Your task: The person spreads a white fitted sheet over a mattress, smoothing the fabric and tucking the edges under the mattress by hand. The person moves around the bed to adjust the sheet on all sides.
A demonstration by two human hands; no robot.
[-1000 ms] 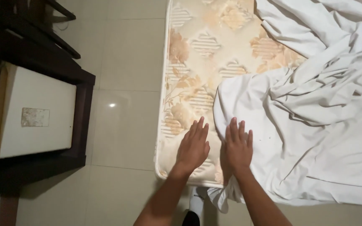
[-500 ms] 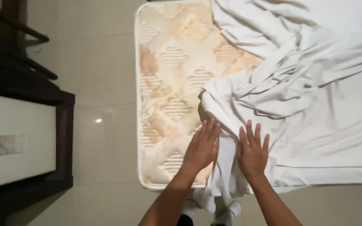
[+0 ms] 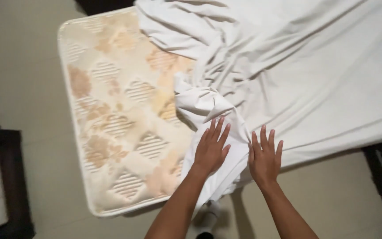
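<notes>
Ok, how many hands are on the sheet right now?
2. The left hand lies flat, fingers spread, on the bunched white sheet at the mattress edge. The right hand lies flat beside it, near the sheet's edge.

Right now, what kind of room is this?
Most likely a bedroom. A bare patterned mattress is half covered by a rumpled white sheet, the left hand and right hand lie flat on the sheet, and dark wooden furniture stands on the tiled floor.

sheet (image 3: pixel 297 71) on mattress (image 3: pixel 116 119), hands on sheet's left edge
</notes>
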